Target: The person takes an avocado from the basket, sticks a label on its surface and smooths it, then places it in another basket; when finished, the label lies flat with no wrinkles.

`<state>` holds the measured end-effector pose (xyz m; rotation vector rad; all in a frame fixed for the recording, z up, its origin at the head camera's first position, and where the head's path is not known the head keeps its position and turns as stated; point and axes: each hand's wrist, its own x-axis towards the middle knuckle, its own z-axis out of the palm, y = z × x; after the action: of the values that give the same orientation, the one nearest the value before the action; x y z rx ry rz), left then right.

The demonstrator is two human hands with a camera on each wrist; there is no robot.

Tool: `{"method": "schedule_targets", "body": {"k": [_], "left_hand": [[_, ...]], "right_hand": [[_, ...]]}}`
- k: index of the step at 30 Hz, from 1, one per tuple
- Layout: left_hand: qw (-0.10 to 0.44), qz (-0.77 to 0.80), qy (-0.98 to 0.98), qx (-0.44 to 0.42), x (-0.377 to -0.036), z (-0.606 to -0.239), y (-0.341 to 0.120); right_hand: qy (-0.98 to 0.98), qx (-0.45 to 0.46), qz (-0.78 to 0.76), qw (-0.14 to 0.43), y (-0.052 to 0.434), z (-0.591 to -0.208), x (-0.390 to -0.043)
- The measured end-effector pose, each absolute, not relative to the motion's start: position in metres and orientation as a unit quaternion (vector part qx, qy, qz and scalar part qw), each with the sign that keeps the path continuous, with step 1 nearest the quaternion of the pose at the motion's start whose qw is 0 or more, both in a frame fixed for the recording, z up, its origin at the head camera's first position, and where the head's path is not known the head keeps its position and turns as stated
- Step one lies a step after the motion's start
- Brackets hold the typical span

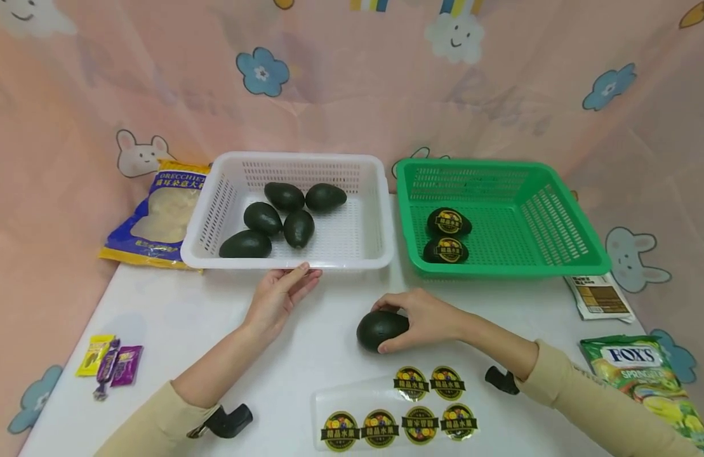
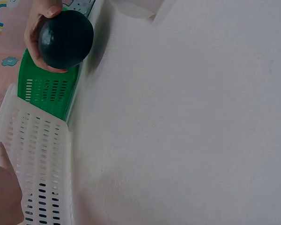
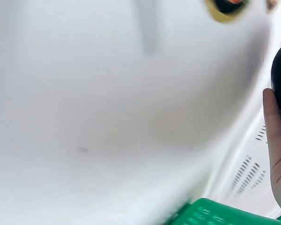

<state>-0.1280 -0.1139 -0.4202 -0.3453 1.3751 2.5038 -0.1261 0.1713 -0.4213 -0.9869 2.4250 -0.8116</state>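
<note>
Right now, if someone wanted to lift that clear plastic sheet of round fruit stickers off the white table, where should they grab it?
Probably by the bare left end of the clear sticker sheet, coming from the left. It lies flat on the white table, and its six round stickers crowd the middle and right, so that end offers sticker-free film to pinch. The left hand at the white basket is nearer.

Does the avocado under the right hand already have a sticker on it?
No, in the head view the avocado held by the right hand shows only plain dark skin, unlike the two labelled ones in the green basket.
</note>
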Motion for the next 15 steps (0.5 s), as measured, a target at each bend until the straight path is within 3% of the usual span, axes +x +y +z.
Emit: {"method": "schedule_targets", "body": {"k": [5,8,12,15], "left_hand": [[0.153,0.841,0.512,-0.088,-0.122,-0.423,-0.115],[0.202,0.794,0.572,-0.046,-0.111,-0.426,-0.114],[0.281,0.657,0.696,0.066,-0.089,-0.432,-0.108],[0.295,0.538,0.771,0.172,-0.073,-0.434,-0.101]], "right_hand": [[0.869,-0.355,-0.284,0.195,0.174,-0.431,-0.124],[0.867,-0.358,-0.288,0.193,0.174,-0.433,-0.123],[0.862,-0.364,-0.296,0.192,0.177,-0.435,-0.124],[0.857,-0.366,-0.303,0.198,0.178,-0.434,-0.125]]}}
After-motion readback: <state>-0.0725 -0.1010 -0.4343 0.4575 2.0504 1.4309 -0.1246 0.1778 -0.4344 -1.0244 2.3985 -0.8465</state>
